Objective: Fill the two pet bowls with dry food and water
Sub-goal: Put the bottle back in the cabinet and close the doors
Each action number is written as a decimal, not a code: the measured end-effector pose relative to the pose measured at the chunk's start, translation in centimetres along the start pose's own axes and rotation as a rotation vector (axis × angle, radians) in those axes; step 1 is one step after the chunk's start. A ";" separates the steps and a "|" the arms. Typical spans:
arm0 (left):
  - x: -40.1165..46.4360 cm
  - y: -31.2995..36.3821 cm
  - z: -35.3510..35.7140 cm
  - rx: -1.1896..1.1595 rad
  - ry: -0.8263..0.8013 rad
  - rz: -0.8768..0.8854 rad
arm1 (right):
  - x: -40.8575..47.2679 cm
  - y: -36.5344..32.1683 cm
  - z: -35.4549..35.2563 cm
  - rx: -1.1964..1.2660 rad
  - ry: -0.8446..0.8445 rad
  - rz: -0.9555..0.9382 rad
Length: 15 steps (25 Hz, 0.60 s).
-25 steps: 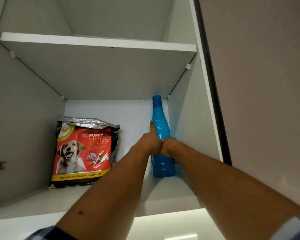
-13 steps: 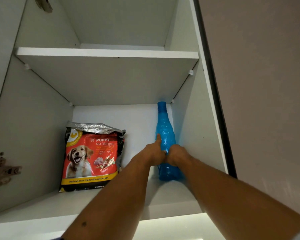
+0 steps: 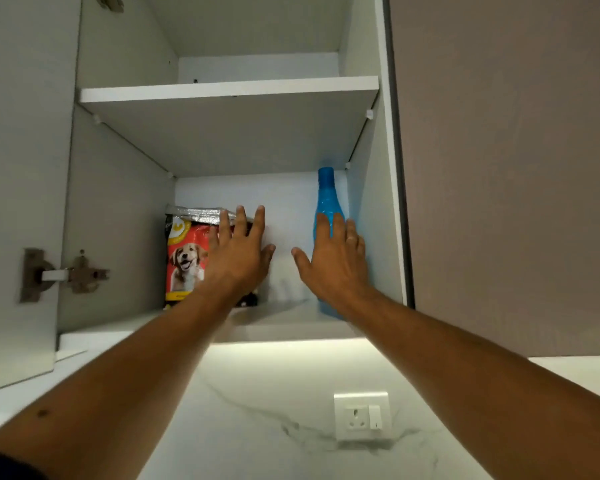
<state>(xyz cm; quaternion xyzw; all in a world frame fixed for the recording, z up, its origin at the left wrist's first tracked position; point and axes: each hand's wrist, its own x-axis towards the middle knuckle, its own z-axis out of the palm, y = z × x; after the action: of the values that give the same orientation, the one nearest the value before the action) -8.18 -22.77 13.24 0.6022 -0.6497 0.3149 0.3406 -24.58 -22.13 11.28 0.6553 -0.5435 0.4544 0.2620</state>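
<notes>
Two hands up inside the open wall cabinet [image 3: 118,209], both w/ fingers straight and spread, neither curled round anything. Landmark = lower shelf [image 3: 284,322] of the cabinet.

- Dog food bag [image 3: 187,258]: red/black, puppy pic on front, silver top edge crumpled/folded. Stands upright on lower shelf, left part, near the back wall. Contents not visible.
- Left hand [image 3: 238,256]: flat, wide grip, in front of the bag's right half. Can't tell if it's touching or just short of it.
- Water bottle [image 3: 326,199]: blue, capped, upright on lower shelf, far right, just beside the right side wall. Fill level can't tell, plastic is opaque-ish.
- Right hand [image 3: 333,263]: open wide grip, palm twd the bottle's lower body, covers it from view. Contact unclear.
- Upper shelf [image 3: 229,88]: above lower shelf, nothing seen on it from this angle.
- Cabinet door [image 3: 18,188]: swung open, left of lower shelf, hinge [image 3: 65,275] showing.
- Wall socket [image 3: 362,415]: below lower shelf, on marble-look backsplash.
</notes>
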 end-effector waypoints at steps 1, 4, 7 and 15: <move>-1.0 -0.8 -0.9 0.043 0.035 0.003 | -0.5 -0.2 -0.7 -0.008 0.020 -0.026; -4.2 -2.5 -4.1 0.113 0.087 0.019 | -3.1 -1.6 -3.1 -0.047 0.005 -0.104; -7.9 -3.9 -8.0 0.140 0.124 0.039 | -5.9 -4.4 -6.5 -0.076 -0.011 -0.151; -18.1 -8.2 -20.8 0.167 0.204 0.053 | -14.7 -13.1 -16.8 -0.172 0.007 -0.127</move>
<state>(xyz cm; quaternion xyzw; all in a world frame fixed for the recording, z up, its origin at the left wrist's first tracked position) 2.13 3.90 10.21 0.5759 -0.5991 0.4365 0.3449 -17.27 2.46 7.82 0.6620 -0.5371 0.3906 0.3474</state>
